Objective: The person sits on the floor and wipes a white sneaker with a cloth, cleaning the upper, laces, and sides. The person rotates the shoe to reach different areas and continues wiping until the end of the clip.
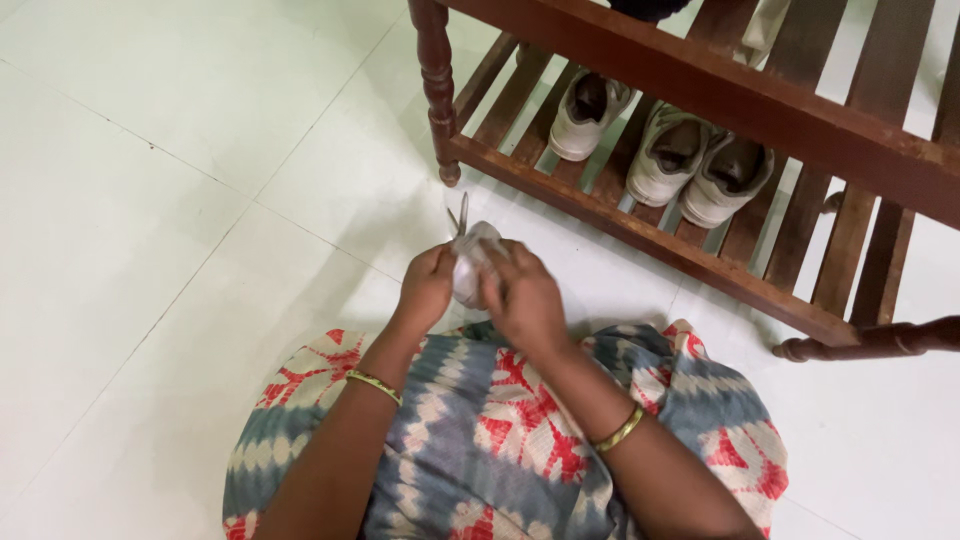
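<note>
A person sits on a white tiled floor point(180, 200), both hands raised over a lap covered in patterned red, blue and cream cloth point(500, 440), working on a small white shoe point(470, 262) held just in front of the knees. The left hand point(427, 285) closes around the shoe's near side while the right hand point(522, 297) grips it from the other side, fingers curled over the top; both hands hold the shoe clear of the floor. A thin pale lace end point(461, 215) sticks up above the shoe, apart from the fingers, which suggests the lacing or fastening is not finished, though the hands hide the eyelets and how much is threaded cannot be told. Gold bangles sit on each wrist. Just beyond the hands stands a dark wooden shoe rack point(640, 235) with slatted shelves; three pale shoes point(660, 140) rest on its lower shelf, one apart at the left and two side by side. No matching small shoe is visible on the floor.
</note>
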